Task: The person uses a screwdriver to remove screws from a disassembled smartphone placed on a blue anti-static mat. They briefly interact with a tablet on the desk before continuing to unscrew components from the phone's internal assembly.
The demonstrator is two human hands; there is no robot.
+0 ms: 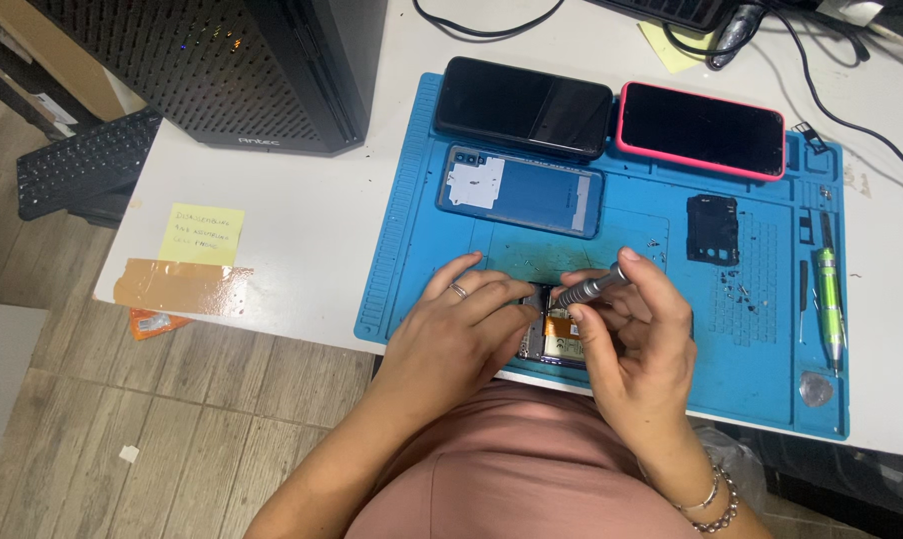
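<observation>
Opened phone [549, 334]: lies on the near edge of the blue work mat [411, 250], back cover off, circuit board and an orange patch showing between the two hands. Mostly hidden by them.

Left hand [461, 324]: ring on one finger, laid flat over the phone's left end, fingers spread and pressing down rather than closed around anything.

Right hand [636, 339]: fingers pinched on a slim metal screwdriver [589, 289], which slants down and left toward the phone's upper part. The tip is covered, so whether it sits in a screw head I cannot tell.

Handling note, as a judgement: the work looks best done with the driver held straight over the screw, light downward pressure, slow turns, and the left hand keeping the phone from sliding on the mat.

Also on the mat: a blue back cover [519, 190] lying inside up, a black phone [523, 107] and a phone in a pink case [701, 130] side by side at the far edge, a small black plate [712, 230], a green-handled tool [829, 299] and a grey pick [817, 389] at the right.

On the white tabletop [301, 230]: yellow sticky note [202, 236], strip of brown tape [177, 286], black computer tower [262, 70].
</observation>
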